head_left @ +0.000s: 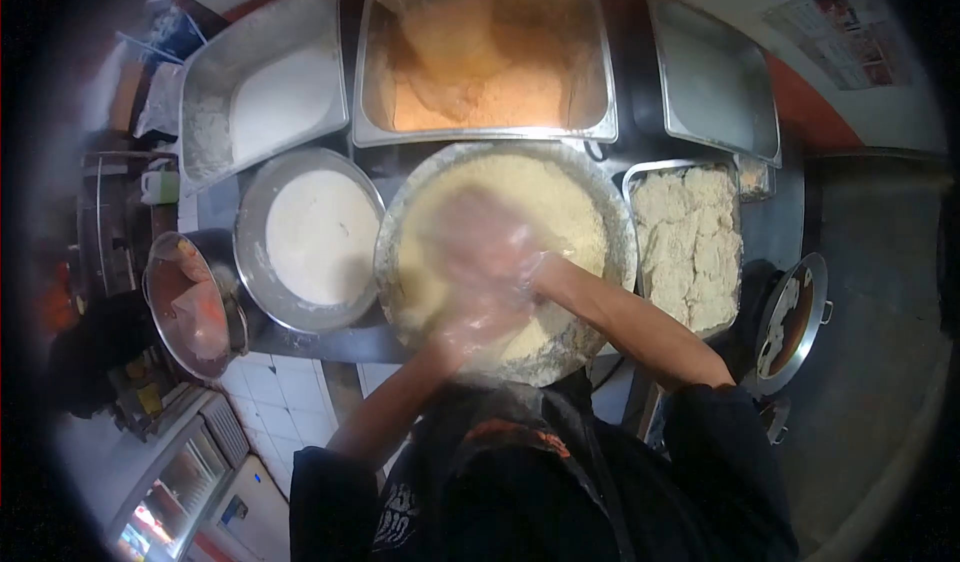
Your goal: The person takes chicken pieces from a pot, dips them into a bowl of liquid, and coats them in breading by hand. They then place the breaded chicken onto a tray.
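Both hands, in thin clear plastic gloves, are together over a wide round bowl [625,252] of pale yellow crumbs or flour [575,212]. My left hand [485,312] reaches in from the lower left, close to the bowl's near side. Coming from the right, my right hand [485,237] lies farther into the bowl, over its middle. Motion smears the fingers of both, and whatever they hold cannot be made out. Left of the bowl stands a metal bowl of white liquid or batter [320,232]. On the right, a tray holds coated pale pieces [690,242].
Behind the bowls stand a metal pan with orange powder [480,92], a pan with white contents [285,102] and another deep pan [715,92]. A pot with a plastic bag [200,317] is far left; a round pan [795,322] is far right.
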Demonstrator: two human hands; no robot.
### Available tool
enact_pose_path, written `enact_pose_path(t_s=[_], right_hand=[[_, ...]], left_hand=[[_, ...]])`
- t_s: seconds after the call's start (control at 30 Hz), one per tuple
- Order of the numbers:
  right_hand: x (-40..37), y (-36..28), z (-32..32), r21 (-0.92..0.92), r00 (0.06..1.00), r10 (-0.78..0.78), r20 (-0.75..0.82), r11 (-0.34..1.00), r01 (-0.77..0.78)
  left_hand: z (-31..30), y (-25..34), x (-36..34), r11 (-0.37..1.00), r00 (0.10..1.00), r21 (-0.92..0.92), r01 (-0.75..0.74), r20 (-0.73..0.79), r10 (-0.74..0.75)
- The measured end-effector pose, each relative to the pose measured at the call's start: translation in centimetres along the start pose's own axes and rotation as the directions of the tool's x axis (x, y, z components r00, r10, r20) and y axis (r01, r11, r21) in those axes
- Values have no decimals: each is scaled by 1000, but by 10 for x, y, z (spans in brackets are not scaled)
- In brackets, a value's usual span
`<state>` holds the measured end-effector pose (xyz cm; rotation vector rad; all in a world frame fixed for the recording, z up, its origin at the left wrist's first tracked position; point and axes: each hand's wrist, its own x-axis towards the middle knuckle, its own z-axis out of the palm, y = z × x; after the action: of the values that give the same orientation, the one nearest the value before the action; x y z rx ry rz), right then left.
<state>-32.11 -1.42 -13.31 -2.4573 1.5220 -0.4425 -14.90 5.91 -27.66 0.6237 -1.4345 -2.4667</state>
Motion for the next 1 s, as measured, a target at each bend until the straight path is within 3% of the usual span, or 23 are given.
enact_pose_path(t_s=[0.07,0.1,0.13,0.2,0.23,0.27,0.3,0.33,0.37,0.4,0.5,0.53,0.6,0.63,0.67,0.7,0.73,0.8,0.83,0.87,0.9,0.93,1.0], right_hand=[[3,-9,0,116,949,40,314,990,-80],[-14,1,17,126,998,30,54,991,-36],[-13,6,19,126,998,22,60,992,-30],[-13,-1,19,63,990,84,-110,995,-77],[-12,2,28,-24,992,5,-125,1000,-8],[-6,2,22,-50,989,-15,-145,999,8],[-7,-8,20,4,982,-19,-187,1000,21],[-11,-18,22,75,976,-12,-217,997,29],[-14,-25,34,108,993,7,-121,994,6],[-14,-25,40,128,994,20,-109,992,-6],[-12,-23,45,117,998,51,35,992,-54],[-18,-28,45,125,997,62,41,990,-66],[-17,-31,44,73,981,71,-181,996,-59],[-12,-29,51,52,978,66,-198,997,-57],[-9,-30,67,92,995,95,-7,991,-94],[-9,-32,78,137,974,116,196,980,-145],[-11,-34,78,149,972,125,201,976,-157],[-17,-36,69,131,992,114,-58,986,-105],[-18,-40,55,117,991,115,-66,987,-107],[-13,-40,38,165,987,153,-51,976,-143],[-7,-34,22,213,981,192,-34,960,-181],[-5,-26,9,203,980,194,-42,962,-182],[-6,-8,-2,32,976,117,-185,993,-113]], left_hand=[[5,19,-17,956,996,-282,87,30,-81],[3,34,-11,909,995,-403,104,49,-92],[5,48,-8,847,993,-519,115,64,-96],[12,68,-25,682,986,-712,167,109,-127],[0,40,-16,796,979,-600,76,195,54],[-7,22,-11,812,977,-581,54,199,77],[-8,5,-17,984,995,-170,48,94,-32],[-7,-4,-22,961,994,256,108,-60,-96],[4,20,-22,660,984,739,137,-179,-4],[12,43,-22,667,983,729,154,-183,-28],[31,99,-20,156,890,943,295,-211,-404],[37,109,-18,160,886,943,292,-204,-416],[42,126,-7,76,918,966,249,-210,-336],[39,121,-12,63,926,970,236,-205,-318],[37,103,-28,-34,989,989,144,-145,-41],[31,83,-40,-143,975,986,82,-50,214],[23,65,-44,-139,979,987,77,-48,198],[15,36,-46,355,982,935,-1,-66,177],[27,62,-40,348,981,937,-15,-54,188],[45,115,-24,193,995,976,99,-93,-40],[52,146,-11,10,952,984,179,-171,-253],[53,158,-4,25,956,982,187,-176,-233],[41,158,14,253,995,964,76,-58,-79]])
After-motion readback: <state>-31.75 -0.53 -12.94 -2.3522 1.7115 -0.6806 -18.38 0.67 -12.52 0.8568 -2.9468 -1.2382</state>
